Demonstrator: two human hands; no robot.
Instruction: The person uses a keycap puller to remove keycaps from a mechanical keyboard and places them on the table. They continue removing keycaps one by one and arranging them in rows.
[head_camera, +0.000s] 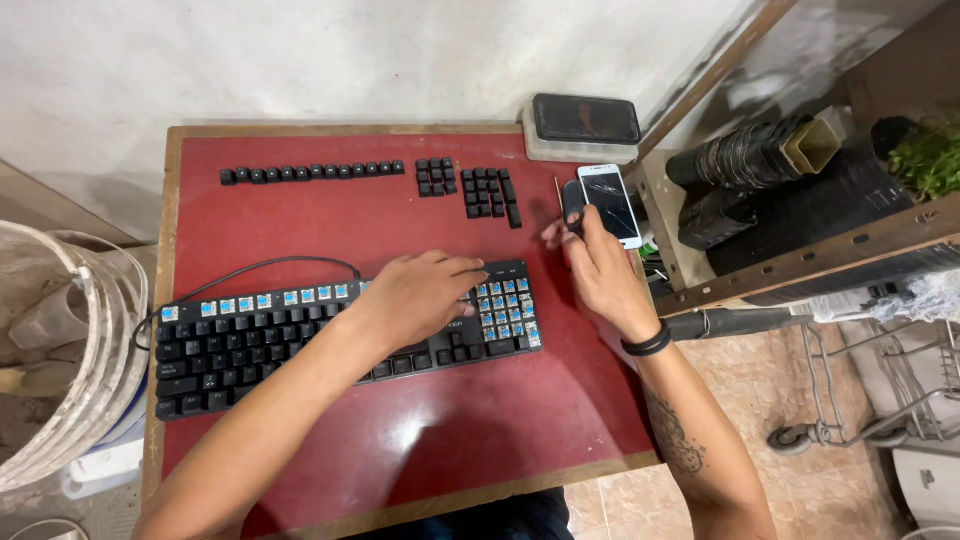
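Left hand (420, 295) flat on the black keyboard (300, 345) mid-table, fingers near bare blue switches (505, 310). Right hand (600, 265) pinching a small dark tool (573, 200) beside the cracked phone (612, 205). Could easily scatter those pulled keycaps (310, 172) with a stray elbow.

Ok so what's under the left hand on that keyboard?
The left hand rests on the black keyboard, beside bare blue switches where keycaps are gone. The keys directly beneath the palm are covered, so their state cannot be seen.

bare red table (300, 225) between keycap rows (310, 173) and keyboard (250, 345), phone (612, 205) crowding right edge
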